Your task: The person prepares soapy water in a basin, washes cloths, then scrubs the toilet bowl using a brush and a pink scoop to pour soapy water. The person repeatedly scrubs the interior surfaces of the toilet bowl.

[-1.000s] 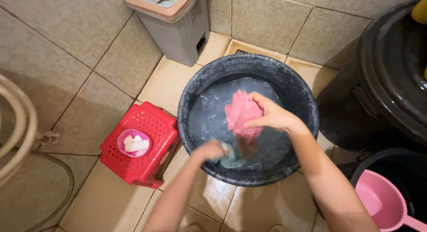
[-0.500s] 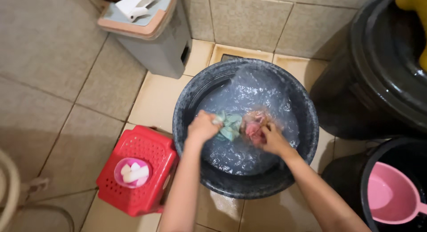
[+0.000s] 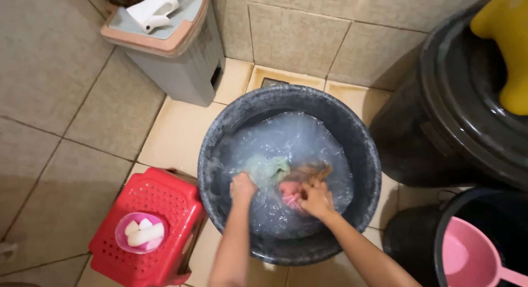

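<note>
Both hands, left hand (image 3: pixel 242 187) and right hand (image 3: pixel 315 199), are closed on a wet green-and-pink cloth (image 3: pixel 283 177) lying between them under the water of the round dark plastic basin (image 3: pixel 363 149).

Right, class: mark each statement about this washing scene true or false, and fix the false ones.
1. Both hands are down in the water of the dark basin. True: the left hand and right hand are in it.
2. The right hand grips a pink cloth. True.
3. The red stool stands right of the basin. False: it stands to its left.
4. The small pink bowl sits on the floor tiles. False: it sits on the red stool.
5. A pink scoop lies at the lower right. True.
</note>
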